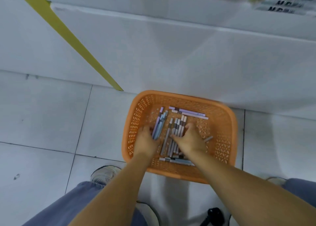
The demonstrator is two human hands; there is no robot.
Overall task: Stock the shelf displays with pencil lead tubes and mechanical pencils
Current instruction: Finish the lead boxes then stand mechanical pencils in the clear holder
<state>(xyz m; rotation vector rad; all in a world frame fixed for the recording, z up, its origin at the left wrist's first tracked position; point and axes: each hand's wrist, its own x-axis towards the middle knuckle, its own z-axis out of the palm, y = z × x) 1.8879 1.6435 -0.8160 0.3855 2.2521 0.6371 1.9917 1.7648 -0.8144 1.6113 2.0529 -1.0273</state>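
Two hands reach into an orange basket on the tiled floor, lower centre of frame, which carries slim pastel mechanical pencils. The left hand curls its fingers round a blue-lilac bunch; the right hand clutches a grey-mauve row. The basket's far rim lies just beside the white shelf base; floor tiles stretch leftward.

One basket — two hands (pencils uncountable)

Your basket sits on the floor before the shelf; pencils lie in it, left hand left of right hand.
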